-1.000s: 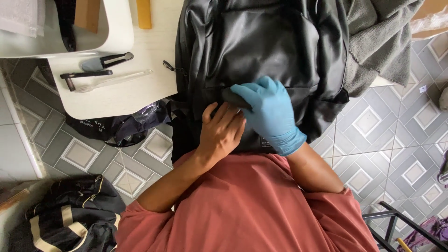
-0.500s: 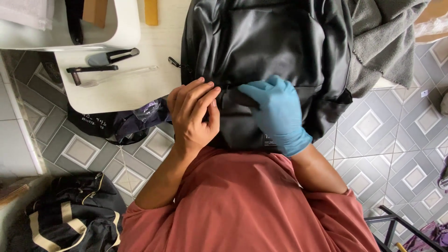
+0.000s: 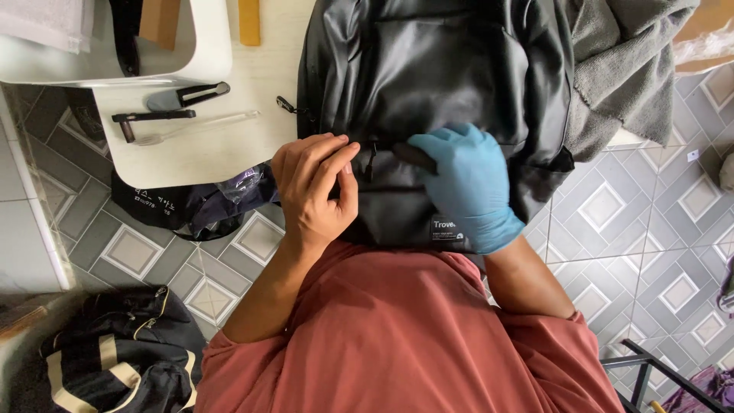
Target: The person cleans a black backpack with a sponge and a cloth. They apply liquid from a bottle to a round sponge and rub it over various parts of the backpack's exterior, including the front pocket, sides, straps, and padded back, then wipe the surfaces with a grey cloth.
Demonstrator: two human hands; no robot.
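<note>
A black leather-look backpack lies on the white table and hangs over its near edge toward me. My left hand, bare, rests on the bag's lower left side with the fingertips at a small zip pull. My right hand, in a blue glove, presses on the bag's front beside it, fingers curled at the zip line. Whether either hand pinches the zip is hard to tell.
On the white table lie a black-handled tool, a clear plastic spoon and a clip. A white tray is at the far left, a grey towel at the right. Dark bags sit on the tiled floor.
My left hand has moved up and left from the bag's lower front to the zip at its left side. My gloved right hand has shifted slightly right along the zip line.
</note>
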